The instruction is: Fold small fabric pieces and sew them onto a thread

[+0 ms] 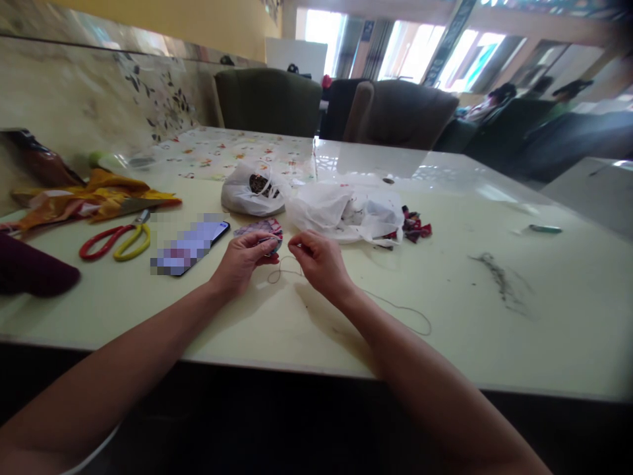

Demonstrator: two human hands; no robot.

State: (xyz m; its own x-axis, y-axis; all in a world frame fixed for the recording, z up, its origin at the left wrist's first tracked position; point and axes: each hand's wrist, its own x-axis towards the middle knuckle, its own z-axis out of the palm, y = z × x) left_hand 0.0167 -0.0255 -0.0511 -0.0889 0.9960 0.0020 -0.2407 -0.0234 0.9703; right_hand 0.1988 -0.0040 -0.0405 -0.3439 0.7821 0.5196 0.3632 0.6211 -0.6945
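In the head view my left hand is closed on a small piece of patterned cloth, its thumb pressed on top. Just to the right, my right hand has thumb and fingers pinched together close to the cloth. What sits in that pinch is too small to make out. A thin brown thread loops on the table below both hands and reappears beyond my right wrist. Another patterned cloth piece lies behind my left hand.
Scissors with red and yellow handles and a phone lie left. Behind my hands are a bag of dark filling, a white plastic bag and red cloth scraps. Yellow cloth, dark strands and a green object lie farther out.
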